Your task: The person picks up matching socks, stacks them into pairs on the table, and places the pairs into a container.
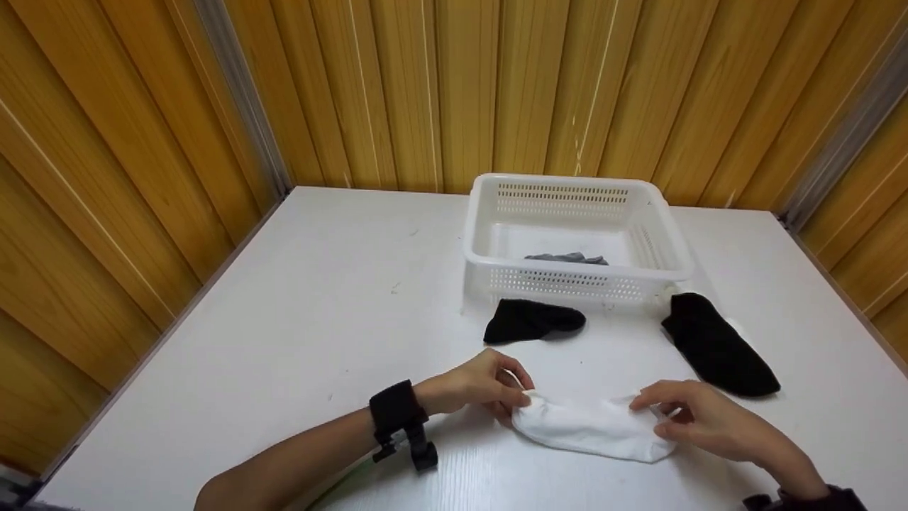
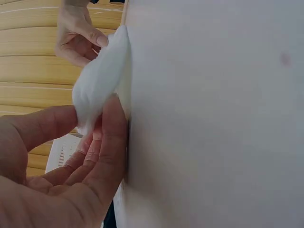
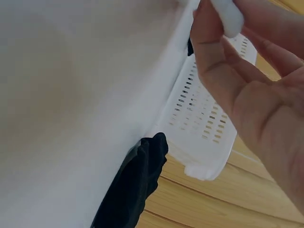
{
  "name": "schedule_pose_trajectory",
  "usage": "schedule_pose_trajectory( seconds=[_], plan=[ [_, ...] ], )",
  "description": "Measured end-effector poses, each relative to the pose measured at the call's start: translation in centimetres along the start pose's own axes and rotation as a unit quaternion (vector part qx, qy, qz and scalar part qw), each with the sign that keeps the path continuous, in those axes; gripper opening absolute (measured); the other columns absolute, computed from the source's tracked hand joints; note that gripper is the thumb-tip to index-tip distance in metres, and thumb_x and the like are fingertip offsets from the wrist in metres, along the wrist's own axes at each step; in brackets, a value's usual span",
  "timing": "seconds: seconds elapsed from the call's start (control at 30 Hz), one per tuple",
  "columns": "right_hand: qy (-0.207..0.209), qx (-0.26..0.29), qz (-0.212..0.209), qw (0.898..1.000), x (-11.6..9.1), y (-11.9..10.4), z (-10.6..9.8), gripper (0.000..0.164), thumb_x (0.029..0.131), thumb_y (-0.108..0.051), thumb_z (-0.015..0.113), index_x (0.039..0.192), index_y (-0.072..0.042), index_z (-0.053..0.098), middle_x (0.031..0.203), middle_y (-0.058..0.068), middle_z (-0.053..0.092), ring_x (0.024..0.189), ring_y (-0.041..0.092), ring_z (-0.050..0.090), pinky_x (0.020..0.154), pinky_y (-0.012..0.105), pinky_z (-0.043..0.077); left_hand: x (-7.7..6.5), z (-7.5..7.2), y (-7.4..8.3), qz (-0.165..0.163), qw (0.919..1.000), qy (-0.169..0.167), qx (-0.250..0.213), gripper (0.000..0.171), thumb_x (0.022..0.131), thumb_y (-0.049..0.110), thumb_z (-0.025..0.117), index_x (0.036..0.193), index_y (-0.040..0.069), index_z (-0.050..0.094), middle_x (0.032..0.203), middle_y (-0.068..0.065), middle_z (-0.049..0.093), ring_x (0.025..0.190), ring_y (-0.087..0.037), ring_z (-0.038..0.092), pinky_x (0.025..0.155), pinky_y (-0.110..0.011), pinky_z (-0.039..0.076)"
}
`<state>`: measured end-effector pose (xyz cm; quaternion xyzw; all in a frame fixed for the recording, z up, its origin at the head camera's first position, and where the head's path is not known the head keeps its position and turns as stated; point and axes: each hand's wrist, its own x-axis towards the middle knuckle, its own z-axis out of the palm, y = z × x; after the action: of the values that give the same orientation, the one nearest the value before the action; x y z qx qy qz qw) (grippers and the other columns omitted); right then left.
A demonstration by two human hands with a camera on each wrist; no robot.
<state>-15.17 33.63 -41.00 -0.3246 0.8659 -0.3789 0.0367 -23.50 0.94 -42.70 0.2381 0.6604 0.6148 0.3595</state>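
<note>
A white sock (image 1: 592,428) is stretched sideways between my two hands, low over the front of the table. My left hand (image 1: 482,387) pinches its left end between thumb and fingers; the left wrist view shows the sock (image 2: 102,78) bunched at that grip. At the other end, my right hand (image 1: 709,419) pinches the cloth with thumb and fingertips. In the right wrist view only a small piece of the sock (image 3: 229,18) shows in the fingers. One black sock (image 1: 532,321) lies flat beyond my left hand, and another black sock (image 1: 720,344) lies beyond my right hand.
A white perforated plastic basket (image 1: 574,273) stands toward the back of the white table (image 1: 319,298). Some grey cloth (image 1: 567,258) lies on its floor. Wood-patterned panels (image 1: 461,92) wall the table at the back and sides.
</note>
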Motion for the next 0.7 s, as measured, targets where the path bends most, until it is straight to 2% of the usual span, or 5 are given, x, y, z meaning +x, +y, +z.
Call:
schedule_pose_trajectory(
  seconds=[0.23,0.4,0.47,0.57,0.7],
  plan=[
    [0.001,-0.051,0.01,0.999,1.1,-0.2,0.7,0.033,0.069,0.008,0.065,0.089,-0.018,0.065,0.106,0.011,0.052,0.083,0.011,0.052,0.063,0.026,0.046,-0.4,-0.4,0.4,0.022,0.9985,0.027,0.044,0.018,0.073,-0.003,0.067,0.09,-0.004,0.059,0.07,-0.008,0.06,0.057,-0.018,0.058,0.051,-0.04,0.051],
    [0.002,-0.093,0.017,0.996,1.7,-0.8,0.2,0.026,0.072,-0.005,0.069,0.088,-0.025,0.064,0.113,0.008,0.049,0.096,0.012,0.048,0.064,0.029,0.041,-0.8,-0.7,0.8,0.025,0.9944,0.045,0.092,0.015,0.074,0.001,0.068,0.088,-0.002,0.062,0.073,-0.006,0.06,0.057,-0.019,0.058,0.047,-0.039,0.05],
    [0.031,-0.114,0.022,0.993,2.0,-0.9,-0.6,0.018,0.076,-0.012,0.069,0.088,-0.025,0.065,0.113,0.007,0.051,0.099,0.012,0.048,0.064,0.031,0.044,-0.9,-0.9,1.2,0.036,0.988,0.059,0.138,0.011,0.075,0.003,0.067,0.085,0.001,0.063,0.074,-0.005,0.06,0.058,-0.018,0.057,0.047,-0.037,0.05],
    [0.111,-0.148,0.042,0.982,2.7,-0.4,-2.4,0.011,0.077,-0.014,0.07,0.087,-0.018,0.066,0.102,0.005,0.059,0.089,0.008,0.054,0.062,0.028,0.047,-0.8,-1.0,1.6,0.057,0.9711,0.086,0.215,0.006,0.077,0.008,0.065,0.082,0.008,0.063,0.076,0.0,0.06,0.059,-0.012,0.056,0.047,-0.031,0.049],
    [0.245,-0.183,0.084,0.948,4.4,2.0,-5.1,0.008,0.078,-0.007,0.067,0.087,-0.007,0.066,0.084,0.005,0.061,0.073,0.01,0.055,0.059,0.015,0.042,-0.7,-0.9,2.0,0.074,0.9529,0.109,0.273,0.004,0.077,0.01,0.064,0.081,0.012,0.064,0.076,0.005,0.06,0.058,-0.005,0.055,0.046,-0.024,0.047]
  ],
)
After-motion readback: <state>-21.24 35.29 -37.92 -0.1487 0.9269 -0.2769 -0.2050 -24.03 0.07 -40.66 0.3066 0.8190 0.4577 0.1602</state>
